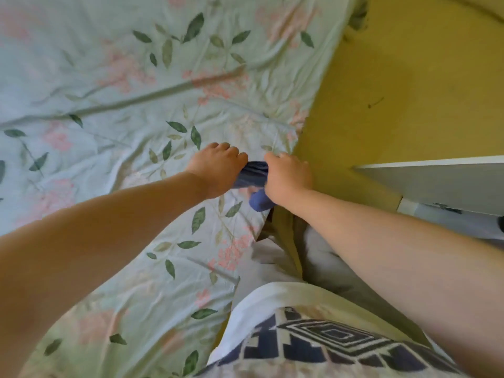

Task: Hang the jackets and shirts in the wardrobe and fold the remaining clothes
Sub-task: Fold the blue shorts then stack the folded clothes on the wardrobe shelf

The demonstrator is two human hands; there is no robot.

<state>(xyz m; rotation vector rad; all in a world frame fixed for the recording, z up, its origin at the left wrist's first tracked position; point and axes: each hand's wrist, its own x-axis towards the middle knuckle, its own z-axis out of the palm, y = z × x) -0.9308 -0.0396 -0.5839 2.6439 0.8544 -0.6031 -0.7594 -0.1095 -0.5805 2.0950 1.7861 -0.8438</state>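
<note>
Now left hand (218,170) and right hand (289,175) around blue sock (255,173).

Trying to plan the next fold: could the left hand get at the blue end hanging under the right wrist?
Probably yes: the left hand grips the same blue cloth close by, and nothing lies between them.

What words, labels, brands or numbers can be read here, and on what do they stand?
No text is readable.
White T-shirt worn by the person: navy block print, cut off and foreshortened, unreadable.
Pale green floral bedsheet and small blue ribbed cloth: no text visible.
</note>
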